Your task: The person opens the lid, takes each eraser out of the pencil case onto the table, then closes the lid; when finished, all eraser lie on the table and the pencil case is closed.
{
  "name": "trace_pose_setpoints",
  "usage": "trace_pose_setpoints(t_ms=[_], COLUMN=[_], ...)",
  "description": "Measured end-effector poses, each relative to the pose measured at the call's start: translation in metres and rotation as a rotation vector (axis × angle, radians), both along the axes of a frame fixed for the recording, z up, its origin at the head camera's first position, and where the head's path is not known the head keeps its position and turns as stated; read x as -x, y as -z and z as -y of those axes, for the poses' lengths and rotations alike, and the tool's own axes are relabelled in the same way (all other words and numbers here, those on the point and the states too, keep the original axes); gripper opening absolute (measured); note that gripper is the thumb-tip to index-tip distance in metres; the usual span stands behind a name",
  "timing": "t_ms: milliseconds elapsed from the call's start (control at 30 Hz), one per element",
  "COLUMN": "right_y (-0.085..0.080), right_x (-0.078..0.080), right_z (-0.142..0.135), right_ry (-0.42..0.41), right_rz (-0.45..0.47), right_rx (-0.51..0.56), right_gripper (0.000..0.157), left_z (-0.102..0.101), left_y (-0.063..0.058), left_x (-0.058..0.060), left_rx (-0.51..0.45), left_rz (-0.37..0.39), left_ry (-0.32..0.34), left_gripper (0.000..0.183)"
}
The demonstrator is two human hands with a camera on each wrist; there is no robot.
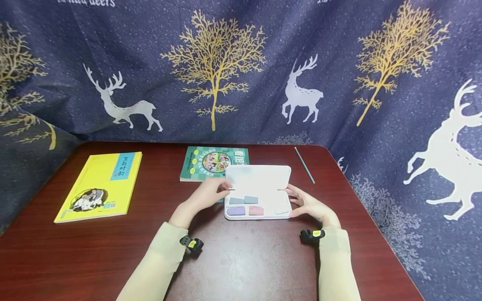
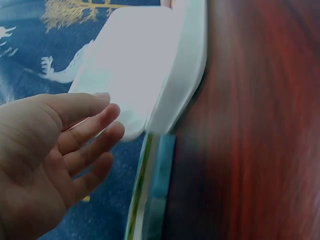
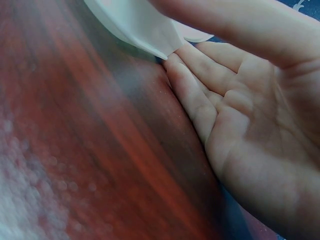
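Note:
A white case [image 1: 269, 200] lies on the table with its lid [image 1: 260, 176] raised at the back. Inside are grey-blue blocks [image 1: 251, 200], a purple block [image 1: 236, 210], a pink block [image 1: 256, 210] and a whitish block [image 1: 280, 209]. At its left end my left hand [image 1: 208, 193] has loosely bent fingers; in the left wrist view they are beside the lid, with nothing held. My right hand [image 1: 310, 207] grips the right end, thumb at the front corner and fingers toward the back. A blue piece [image 1: 220, 201] shows partly beneath the left hand.
Behind the case lies a green picture book [image 1: 192, 165], partly covered by the lid. A yellow book [image 1: 99, 184] is at the left of the table [image 1: 158, 167]. One thin grey-green stick [image 1: 305, 165] lies at the back right. A deer-patterned cloth [image 1: 248, 104] hangs behind the table.

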State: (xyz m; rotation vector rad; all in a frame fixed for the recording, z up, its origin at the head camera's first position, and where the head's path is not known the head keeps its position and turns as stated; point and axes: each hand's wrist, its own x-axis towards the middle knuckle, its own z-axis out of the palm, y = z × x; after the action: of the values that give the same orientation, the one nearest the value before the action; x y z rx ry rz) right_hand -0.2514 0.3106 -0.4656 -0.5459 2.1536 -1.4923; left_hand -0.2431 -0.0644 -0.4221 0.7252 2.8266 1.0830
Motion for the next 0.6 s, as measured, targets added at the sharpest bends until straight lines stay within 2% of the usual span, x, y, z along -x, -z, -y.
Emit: trace_pose_setpoints(t_ms=[133,333,600], right_y=[0.002,0.003,0.002], right_x=[0.001,0.0,0.0], right_z=[-0.002,-0.002,-0.001], right_ry=[0.004,-0.005,0.002], right_rz=[-0.015,-0.017,-0.004], right_rx=[-0.007,0.003,0.006], right_gripper=[0.102,0.102,0.102], left_z=[-0.014,-0.035,-0.056], left_y=[0.001,0.003,0.004], left_x=[-0.002,0.0,0.001], left_rx=[-0.002,0.026,0.069], left_rz=[0.006,0.045,0.017], left_ry=[0.045,0.068,0.125], left_gripper=[0.015,0.017,0.021])
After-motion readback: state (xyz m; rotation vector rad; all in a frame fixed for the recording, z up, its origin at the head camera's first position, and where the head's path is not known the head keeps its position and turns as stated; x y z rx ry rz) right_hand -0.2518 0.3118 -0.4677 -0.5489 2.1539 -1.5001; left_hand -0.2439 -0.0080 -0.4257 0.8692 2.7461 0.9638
